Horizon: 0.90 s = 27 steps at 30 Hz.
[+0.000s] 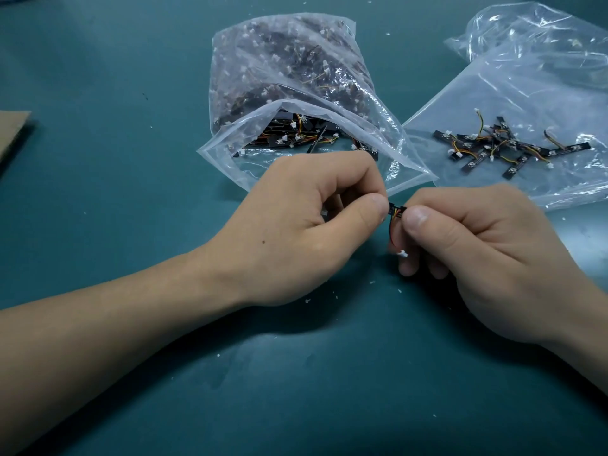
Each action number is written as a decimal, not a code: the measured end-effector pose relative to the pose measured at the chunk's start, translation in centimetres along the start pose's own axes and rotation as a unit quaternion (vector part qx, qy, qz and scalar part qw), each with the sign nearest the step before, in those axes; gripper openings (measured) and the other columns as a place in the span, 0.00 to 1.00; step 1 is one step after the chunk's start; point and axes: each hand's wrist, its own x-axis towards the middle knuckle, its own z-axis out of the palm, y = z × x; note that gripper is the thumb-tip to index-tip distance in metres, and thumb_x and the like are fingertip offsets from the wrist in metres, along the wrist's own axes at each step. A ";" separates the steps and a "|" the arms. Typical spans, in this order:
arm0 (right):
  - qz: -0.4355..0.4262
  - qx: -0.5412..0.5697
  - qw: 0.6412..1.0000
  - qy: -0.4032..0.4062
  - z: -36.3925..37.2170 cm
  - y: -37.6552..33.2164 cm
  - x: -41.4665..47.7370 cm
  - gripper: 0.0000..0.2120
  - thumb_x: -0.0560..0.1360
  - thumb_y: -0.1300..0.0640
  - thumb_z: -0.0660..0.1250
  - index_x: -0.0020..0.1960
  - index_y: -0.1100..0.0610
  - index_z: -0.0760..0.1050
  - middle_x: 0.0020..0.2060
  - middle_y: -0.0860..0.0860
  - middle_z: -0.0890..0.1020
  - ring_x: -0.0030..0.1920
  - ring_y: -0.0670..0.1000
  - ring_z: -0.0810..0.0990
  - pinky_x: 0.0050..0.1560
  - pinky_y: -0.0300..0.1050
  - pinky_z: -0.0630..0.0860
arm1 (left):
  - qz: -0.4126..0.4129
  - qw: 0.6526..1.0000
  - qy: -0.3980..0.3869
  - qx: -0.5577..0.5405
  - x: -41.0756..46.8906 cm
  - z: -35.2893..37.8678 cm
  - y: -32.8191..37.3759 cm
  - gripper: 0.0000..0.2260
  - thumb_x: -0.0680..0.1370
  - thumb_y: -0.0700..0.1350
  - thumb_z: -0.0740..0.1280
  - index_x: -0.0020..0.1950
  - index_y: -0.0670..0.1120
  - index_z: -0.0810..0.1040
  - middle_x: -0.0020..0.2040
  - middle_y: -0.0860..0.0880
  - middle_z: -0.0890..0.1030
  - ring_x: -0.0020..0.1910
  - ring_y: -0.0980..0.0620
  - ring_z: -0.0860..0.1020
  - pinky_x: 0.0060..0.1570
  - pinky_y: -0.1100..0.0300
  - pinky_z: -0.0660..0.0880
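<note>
Black strip [395,212], wired to one white plug [403,254], is pinched between left hand [306,232] and right hand [477,255]; two bags [296,93] lie beyond.

I am working bare-handed: my left grip [296,232] and my right grip [487,258] are both showing uncovered. My left forearm [115,324] is showing bare along its whole visible length, broadening toward the picture's edge, and my right wrist [572,353] is showing bare as well. A small dark mole [265,241] is sitting on the back of the left grip. My left thumbnail [378,205] and right thumbnail [418,216] are looking short and bluntly trimmed, their surfaces catching a little light.
</note>
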 end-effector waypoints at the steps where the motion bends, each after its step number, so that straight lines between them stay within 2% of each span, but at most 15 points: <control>1: -0.001 -0.005 1.000 -0.001 0.0 0.0 0.0 0.17 0.81 0.50 0.57 0.38 0.50 0.78 0.31 0.43 0.81 0.32 0.45 0.78 0.34 0.30 0.68 | 0.000 1.000 -0.002 -0.001 0.0 0.0 0.0 0.07 0.79 0.41 0.66 0.41 0.44 0.79 0.34 0.50 0.79 0.34 0.49 0.77 0.39 0.54 0.73; 13: -0.009 -0.027 1.000 -0.001 0.1 0.0 0.0 0.18 0.81 0.49 0.58 0.36 0.51 0.77 0.30 0.43 0.80 0.32 0.45 0.78 0.34 0.30 0.67 | 0.009 1.000 0.008 -0.007 -0.1 -0.1 0.1 0.08 0.78 0.40 0.66 0.38 0.45 0.76 0.33 0.50 0.77 0.34 0.49 0.75 0.38 0.56 0.72; 18: -0.013 -0.023 1.000 -0.002 0.0 -0.1 0.0 0.17 0.81 0.49 0.58 0.36 0.49 0.77 0.30 0.45 0.80 0.31 0.47 0.77 0.33 0.33 0.68 | 0.013 1.000 0.006 0.000 -0.1 -0.1 0.2 0.08 0.78 0.40 0.65 0.39 0.46 0.76 0.32 0.50 0.76 0.34 0.49 0.74 0.37 0.57 0.71; 23: -0.011 -0.026 1.000 -0.003 0.0 0.1 -0.1 0.19 0.81 0.48 0.58 0.33 0.51 0.76 0.28 0.45 0.78 0.29 0.48 0.77 0.32 0.34 0.68 | 0.006 1.000 0.000 0.004 -0.2 -0.1 0.0 0.08 0.79 0.41 0.65 0.40 0.46 0.77 0.31 0.51 0.76 0.32 0.52 0.72 0.34 0.64 0.68; 27: -0.012 -0.014 1.000 -0.002 0.0 -0.1 0.0 0.17 0.80 0.48 0.58 0.36 0.49 0.77 0.29 0.43 0.80 0.30 0.47 0.77 0.32 0.35 0.68 | 0.007 1.000 0.006 0.007 -0.2 -0.1 0.1 0.08 0.79 0.41 0.65 0.40 0.47 0.76 0.31 0.52 0.75 0.31 0.55 0.71 0.34 0.67 0.66</control>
